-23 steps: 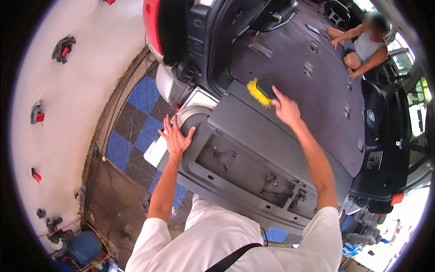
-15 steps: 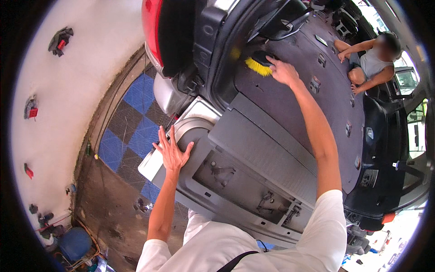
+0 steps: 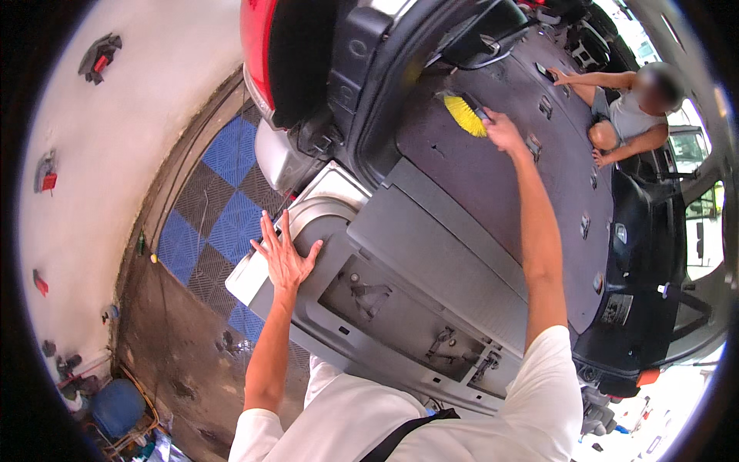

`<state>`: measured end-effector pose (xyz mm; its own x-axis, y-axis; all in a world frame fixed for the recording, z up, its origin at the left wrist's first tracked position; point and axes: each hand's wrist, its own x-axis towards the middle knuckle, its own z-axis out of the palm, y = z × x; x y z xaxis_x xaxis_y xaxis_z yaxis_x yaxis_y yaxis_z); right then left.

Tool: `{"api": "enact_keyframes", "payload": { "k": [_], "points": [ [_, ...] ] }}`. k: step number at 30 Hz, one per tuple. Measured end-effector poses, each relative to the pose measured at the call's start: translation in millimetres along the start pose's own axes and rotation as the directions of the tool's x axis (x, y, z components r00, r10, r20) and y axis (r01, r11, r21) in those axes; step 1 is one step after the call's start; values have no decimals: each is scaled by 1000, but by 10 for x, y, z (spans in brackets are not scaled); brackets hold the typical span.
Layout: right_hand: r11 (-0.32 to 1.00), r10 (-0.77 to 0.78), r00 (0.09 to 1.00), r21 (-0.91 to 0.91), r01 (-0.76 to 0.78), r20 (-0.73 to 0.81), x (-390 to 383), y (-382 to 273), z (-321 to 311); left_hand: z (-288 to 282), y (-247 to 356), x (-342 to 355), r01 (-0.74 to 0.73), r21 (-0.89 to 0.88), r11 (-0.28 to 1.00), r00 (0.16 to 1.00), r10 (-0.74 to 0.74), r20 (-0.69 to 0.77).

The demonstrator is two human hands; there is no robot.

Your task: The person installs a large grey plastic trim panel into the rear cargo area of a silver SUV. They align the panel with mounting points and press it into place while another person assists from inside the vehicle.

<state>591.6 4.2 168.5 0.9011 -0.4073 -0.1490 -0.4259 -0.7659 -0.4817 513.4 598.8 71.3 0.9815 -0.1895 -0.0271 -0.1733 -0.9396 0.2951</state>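
My right hand (image 3: pixel 504 129) is closed round the dark handle of a brush with yellow bristles (image 3: pixel 466 117). The brush is over the dark carpet (image 3: pixel 469 185) of a car's cargo floor, near the left wheel-arch trim; whether the bristles press on it I cannot tell. Fingers spread, my left hand (image 3: pixel 286 262) rests on the left end of the grey lowered tailgate panel (image 3: pixel 331 304). That panel lies between my body and the carpet, with an open recess (image 3: pixel 400 316) showing metal latch parts.
Another person (image 3: pixel 643 112) sits in the car at the far right, one hand at a dark flat object (image 3: pixel 545 71) on the carpet. Metal floor anchors (image 3: pixel 546 106) stud the carpet. A red tail light (image 3: pixel 258 46) and blue-and-black floor tiles (image 3: pixel 231 227) are at left.
My right hand has moved the brush to the right across the carpet, and its bristles have turned. The other person's hand has reached out to the dark flat object. My left hand stays on the panel.
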Motion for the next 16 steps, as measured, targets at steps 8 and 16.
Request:
{"api": "enact_keyframes", "payload": {
  "k": [8, 16],
  "points": [
    [964, -240, 936, 176, 199, 257, -1090, -220, 718, 56, 26, 32, 8, -31, 999, 999, -9, -49],
    [963, 238, 971, -136, -233, 20, -616, -438, 475, 2, -22, 8, 10, 66, 998, 998, -14, 59]
  ]
}}
